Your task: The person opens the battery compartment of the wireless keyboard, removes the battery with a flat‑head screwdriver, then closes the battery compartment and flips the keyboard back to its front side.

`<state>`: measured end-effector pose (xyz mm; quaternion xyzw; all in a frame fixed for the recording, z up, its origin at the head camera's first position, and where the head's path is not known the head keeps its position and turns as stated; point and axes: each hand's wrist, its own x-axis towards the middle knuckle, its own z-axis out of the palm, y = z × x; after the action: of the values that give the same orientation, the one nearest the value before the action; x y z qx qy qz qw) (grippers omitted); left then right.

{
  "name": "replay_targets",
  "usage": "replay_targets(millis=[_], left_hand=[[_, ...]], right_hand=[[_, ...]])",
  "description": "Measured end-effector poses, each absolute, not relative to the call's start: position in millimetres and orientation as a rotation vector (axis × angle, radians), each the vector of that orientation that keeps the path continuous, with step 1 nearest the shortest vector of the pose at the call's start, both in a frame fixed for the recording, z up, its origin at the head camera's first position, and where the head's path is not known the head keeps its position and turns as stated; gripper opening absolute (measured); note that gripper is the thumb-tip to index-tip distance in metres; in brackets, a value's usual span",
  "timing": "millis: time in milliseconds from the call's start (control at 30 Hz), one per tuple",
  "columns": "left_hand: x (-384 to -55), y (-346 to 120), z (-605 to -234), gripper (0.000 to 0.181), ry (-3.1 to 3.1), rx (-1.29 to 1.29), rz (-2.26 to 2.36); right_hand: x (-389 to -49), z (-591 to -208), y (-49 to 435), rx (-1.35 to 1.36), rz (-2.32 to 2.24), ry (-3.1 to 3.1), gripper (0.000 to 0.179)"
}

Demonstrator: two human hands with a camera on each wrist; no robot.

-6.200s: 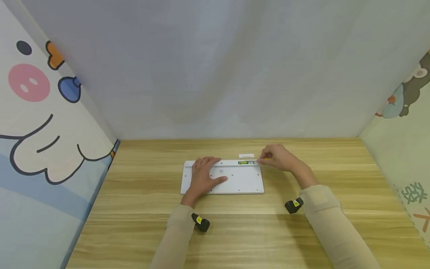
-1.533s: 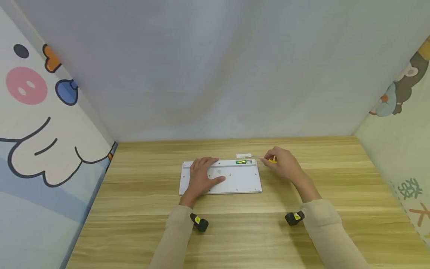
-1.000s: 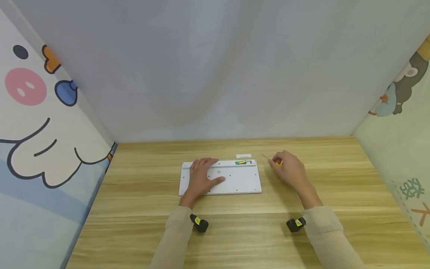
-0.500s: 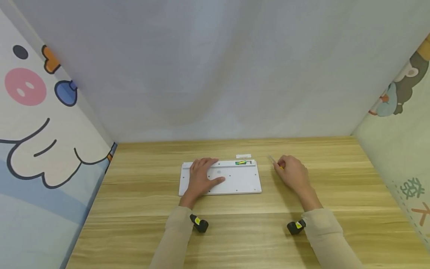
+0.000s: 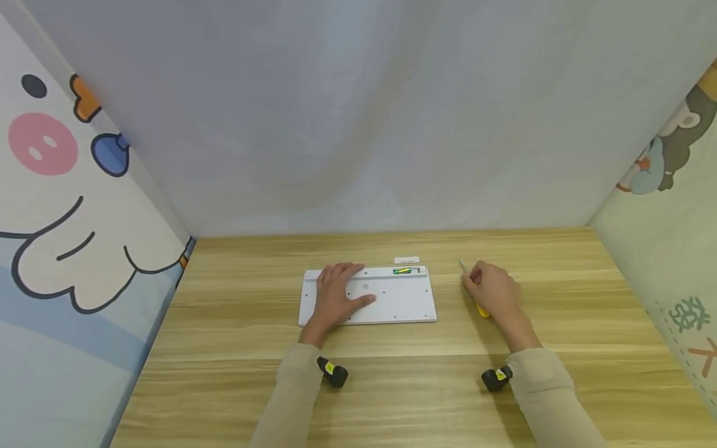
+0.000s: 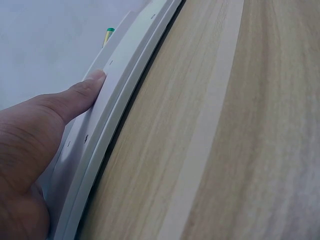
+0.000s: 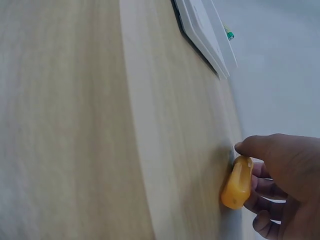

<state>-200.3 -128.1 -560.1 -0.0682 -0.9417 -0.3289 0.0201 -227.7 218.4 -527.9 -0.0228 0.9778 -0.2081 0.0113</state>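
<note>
A white keyboard [image 5: 403, 305] lies underside up on the table, small screws dotting its back. Across its left part rests my left hand [image 5: 336, 295], fingers spread over the raised far strip and thumb flat on the back. One green-and-yellow battery [image 5: 401, 270] shows in the slot at the far right; its end juts above the strip in both wrist views. Right of the keyboard, my right hand [image 5: 495, 289] pinches a screwdriver with a yellow handle [image 7: 236, 187], low at the tabletop. Its thin metal shaft [image 5: 462, 267] points away from me.
A small white battery cover [image 5: 406, 260] lies just behind the keyboard's far edge. The wooden table [image 5: 403, 398] meets a grey curtain [image 5: 392, 155] at the back. Printed cartoon panels stand at both sides, and a black camera [image 5: 334, 373] sits on each wrist.
My right hand has drawn the screwdriver back from the battery slot and cover, moving right and turning it until the shaft points away. The battery now sits raised. My left hand stays on the keyboard.
</note>
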Motion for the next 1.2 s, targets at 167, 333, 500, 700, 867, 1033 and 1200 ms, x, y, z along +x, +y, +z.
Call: replay_targets(millis=[167, 333, 500, 700, 867, 1033, 1200], left_hand=[[-200.9, -128.8, -560.5, 0.074, -2.926, -0.213, -1.013], [-201.6, -129.5, -561.5, 0.074, -2.933, -0.208, -1.006], [-201.1, -129.5, -561.8, 0.074, -2.922, -0.216, -1.010], [-199.3, -129.5, -559.8, 0.074, -2.917, -0.218, -1.027], [-198.4, -129.2, -558.8, 0.074, -2.911, -0.224, -1.036], [-198.5, -128.9, -558.8, 0.073, -2.914, -0.217, -1.030], [-198.6, -128.7, -558.4, 0.073, -2.922, -0.209, -1.024]], right_hand=[[-227.7, -526.5, 219.1, -0.057, -0.666, 3.019, 0.034], [-227.4, -523.6, 219.9, -0.056, -0.674, 3.010, 0.035], [-227.5, -518.6, 218.9, -0.063, -0.701, 3.025, 0.037], [-233.3, -513.7, 212.4, -0.120, -0.730, 3.054, 0.037], [-239.5, -507.7, 199.6, -0.227, -0.720, 3.043, 0.030], [-243.0, -502.4, 181.4, -0.342, -0.722, 3.035, 0.025], [-244.7, -498.9, 164.8, -0.457, -0.722, 3.017, 0.021]])
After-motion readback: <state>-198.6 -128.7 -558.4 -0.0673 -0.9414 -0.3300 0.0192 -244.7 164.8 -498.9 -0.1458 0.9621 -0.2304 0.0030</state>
